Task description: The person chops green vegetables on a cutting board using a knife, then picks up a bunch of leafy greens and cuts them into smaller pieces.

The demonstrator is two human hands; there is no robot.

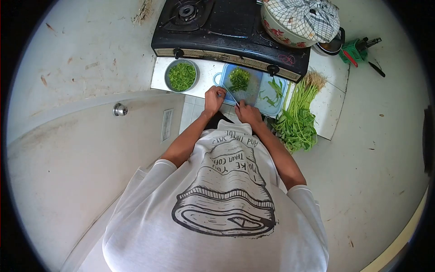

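Observation:
My right hand [248, 112] is closed around the handle end of a knife [231, 95], whose thin blade slants up and left over a blue cutting board [250, 96]. Beside the blade tip, at the board's left edge, my left hand [215, 99] has its fingers curled together; anything inside them is hidden. A small heap of finely chopped greens [239, 80] sits on the board above the knife. Several loose leaves [273, 90] lie on its right part. Left of the board stands a grey bowl [197, 72] filled with chopped greens [181, 76].
Behind the board is a black gas stove [226, 27] bearing a floral pot [290, 39] covered with a checked cloth [304, 19]. At right, a bunch of leafy greens with roots [299, 111] overhangs the counter edge. A green basket [355, 51] holds utensils. A door [90, 149] is at left.

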